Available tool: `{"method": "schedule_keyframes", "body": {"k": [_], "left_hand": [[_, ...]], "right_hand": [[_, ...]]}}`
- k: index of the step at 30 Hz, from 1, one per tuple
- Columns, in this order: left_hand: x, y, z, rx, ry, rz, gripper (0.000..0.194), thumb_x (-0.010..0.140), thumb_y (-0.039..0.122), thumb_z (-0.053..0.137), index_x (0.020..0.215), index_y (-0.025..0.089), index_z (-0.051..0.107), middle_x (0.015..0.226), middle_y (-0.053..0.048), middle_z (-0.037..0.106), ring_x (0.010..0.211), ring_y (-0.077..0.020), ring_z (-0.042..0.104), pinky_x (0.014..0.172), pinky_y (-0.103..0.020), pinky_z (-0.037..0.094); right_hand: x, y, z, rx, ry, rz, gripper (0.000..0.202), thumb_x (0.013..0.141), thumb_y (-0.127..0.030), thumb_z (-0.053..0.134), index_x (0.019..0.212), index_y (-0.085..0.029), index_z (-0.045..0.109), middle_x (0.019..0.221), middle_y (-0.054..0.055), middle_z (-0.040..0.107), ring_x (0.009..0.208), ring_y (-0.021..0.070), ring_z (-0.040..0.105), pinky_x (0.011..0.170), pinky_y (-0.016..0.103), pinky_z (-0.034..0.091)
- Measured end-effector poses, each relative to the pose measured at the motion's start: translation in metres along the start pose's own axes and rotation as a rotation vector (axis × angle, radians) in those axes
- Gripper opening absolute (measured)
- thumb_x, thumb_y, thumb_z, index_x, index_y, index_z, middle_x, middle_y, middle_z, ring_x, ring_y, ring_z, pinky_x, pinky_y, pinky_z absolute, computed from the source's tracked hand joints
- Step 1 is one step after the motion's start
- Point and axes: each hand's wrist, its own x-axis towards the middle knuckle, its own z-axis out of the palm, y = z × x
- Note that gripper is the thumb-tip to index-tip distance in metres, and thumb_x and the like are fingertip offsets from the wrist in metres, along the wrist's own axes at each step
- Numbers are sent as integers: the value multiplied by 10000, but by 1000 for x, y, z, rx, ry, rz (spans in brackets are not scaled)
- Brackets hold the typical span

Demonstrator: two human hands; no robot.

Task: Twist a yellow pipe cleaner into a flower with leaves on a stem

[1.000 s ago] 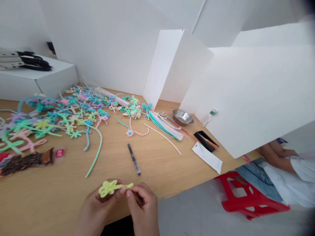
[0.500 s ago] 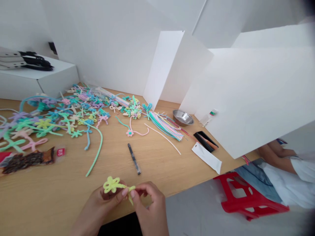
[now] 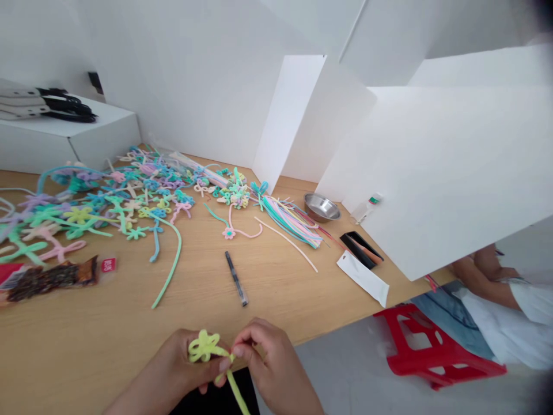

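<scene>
A yellow pipe-cleaner flower (image 3: 204, 346) with looped petals is held near the table's front edge. My left hand (image 3: 184, 363) grips its stem between thumb and fingers, just below the petals. My right hand (image 3: 270, 357) pinches the same stem at a small bend close to the left fingertips. A loose length of yellow stem hangs down from there, past the lower edge of the view. Beyond the hands lies a black pen (image 3: 236, 279) with a clear cap. A pale green pipe cleaner (image 3: 173, 266) curves across the table to the left.
Pastel pipe-cleaner flowers (image 3: 116, 202) heap up at the left, behind a snack packet (image 3: 52, 280). A pipe-cleaner bundle (image 3: 291, 222), a metal bowl (image 3: 322, 207), a black case (image 3: 362, 249) and a white packet (image 3: 363, 278) lie rightward. Another person sits by a red stool (image 3: 432, 351).
Both hands and the yellow flower have moved down slightly, the flower also a little to the right. More of the yellow stem now hangs below the fingers.
</scene>
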Motion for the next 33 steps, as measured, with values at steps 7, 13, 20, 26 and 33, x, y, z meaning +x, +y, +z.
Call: {"method": "schedule_keyframes", "body": {"k": [7,13,20,26,33], "left_hand": [[3,11,-9,-92,-41,-49,282,599,421,830,630,150,758,466,-20,697,422,-123,567,453,-221,441],[2,10,-6,-135,-12,-75,286,618,442,803,656,161,761,470,19,684,448,-122,568,455,-217,445],[6,2,-8,-70,-23,-54,167,575,284,840,558,176,713,441,42,656,416,-88,494,438,-195,357],[2,-3,-3,-66,-192,-129,245,573,396,815,527,175,719,399,22,609,367,-90,458,399,-211,314],[-7,9,-6,-164,-297,-215,319,557,491,828,584,185,744,446,34,550,412,-75,446,423,-194,274]], "right_hand": [[4,0,-3,166,79,10,79,867,-203,646,830,-199,716,789,-13,658,777,140,598,716,218,422],[0,6,6,385,115,168,113,812,-281,701,818,-170,722,760,17,677,754,166,594,705,251,442],[13,1,-4,365,14,107,176,821,-331,693,899,-182,744,806,12,659,760,145,575,695,235,422],[48,13,-14,698,-605,226,434,607,-440,827,959,-198,750,771,-17,664,701,107,585,710,229,438],[58,17,-14,803,-748,313,362,495,-324,877,791,-168,739,752,-22,680,667,89,621,710,220,480]]}}
